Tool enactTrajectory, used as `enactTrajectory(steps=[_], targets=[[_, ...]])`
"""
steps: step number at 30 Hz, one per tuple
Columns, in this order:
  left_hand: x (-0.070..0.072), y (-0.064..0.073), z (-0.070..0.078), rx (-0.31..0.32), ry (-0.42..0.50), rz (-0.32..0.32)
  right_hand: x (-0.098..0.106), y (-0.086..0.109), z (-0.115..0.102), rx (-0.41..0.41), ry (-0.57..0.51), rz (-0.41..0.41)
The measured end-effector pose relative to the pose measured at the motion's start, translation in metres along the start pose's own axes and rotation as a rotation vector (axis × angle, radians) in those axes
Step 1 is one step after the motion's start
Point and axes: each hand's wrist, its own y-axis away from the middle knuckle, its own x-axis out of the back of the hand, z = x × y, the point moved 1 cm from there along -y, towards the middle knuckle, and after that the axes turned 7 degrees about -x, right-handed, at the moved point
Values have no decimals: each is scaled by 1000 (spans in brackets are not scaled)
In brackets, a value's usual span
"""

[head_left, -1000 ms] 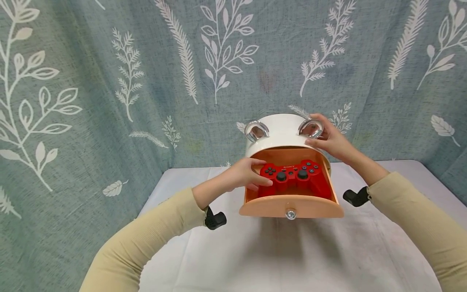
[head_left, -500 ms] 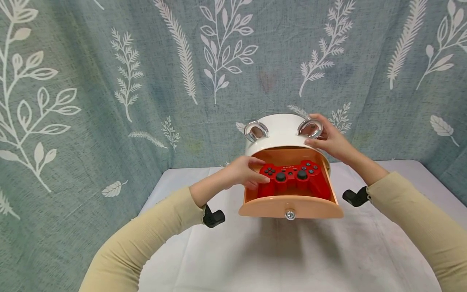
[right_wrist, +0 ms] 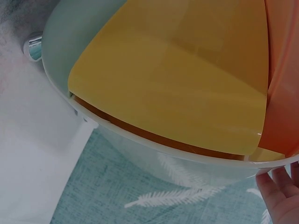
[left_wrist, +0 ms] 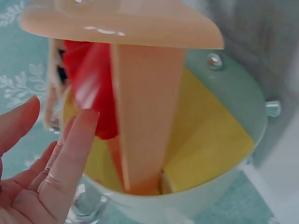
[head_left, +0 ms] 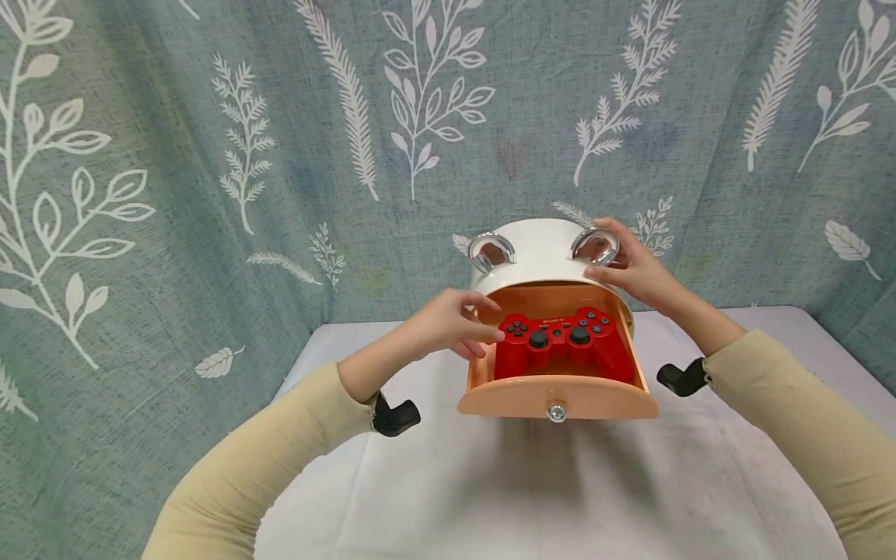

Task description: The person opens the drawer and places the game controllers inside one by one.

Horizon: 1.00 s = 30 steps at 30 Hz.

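Note:
A red game controller (head_left: 558, 336) with black sticks lies in the pulled-out peach drawer (head_left: 560, 395), which has a clear knob (head_left: 556, 412). The drawer belongs to a rounded white case (head_left: 542, 249) topped by two chrome rings. Just left of the controller is my left hand (head_left: 451, 323), thumb and fingers spread apart and holding nothing. In the left wrist view its fingertip overlaps the controller's red handle (left_wrist: 96, 88). My right hand (head_left: 630, 260) rests on the case beside the right chrome ring (head_left: 596, 246), thumb on the front rim. In the right wrist view its fingers (right_wrist: 275, 189) touch the case's outer side.
Below the drawer, the case's front shows a yellow panel (right_wrist: 173, 79) and a pale green part (left_wrist: 233, 84) with another knob (left_wrist: 215, 61). A white-covered table (head_left: 420, 498) carries everything. Behind it hangs a leaf-patterned curtain (head_left: 392, 257).
My left hand has drawn back left and slightly upward from the controller's left side, its fingers leaving the drawer. The controller, drawer and right hand keep their places.

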Motion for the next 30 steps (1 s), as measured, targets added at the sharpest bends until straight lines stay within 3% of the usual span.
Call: enactTrajectory(steps=[8, 14, 19, 24, 30], targets=[[0, 28, 16, -119, 53, -55, 1, -5, 8, 4, -11, -8], [-17, 48, 22, -161, 56, -136, 3, -13, 26, 5, -29, -11], [-31, 58, 22, -171, 14, -147, 3, -13, 28, 16, -39, -12], [-46, 66, 15, -198, -46, -161, 2, -12, 25, 23, -31, -10], [-70, 65, -6, -213, 41, -222, 3, -12, 26, 19, -28, -14]])
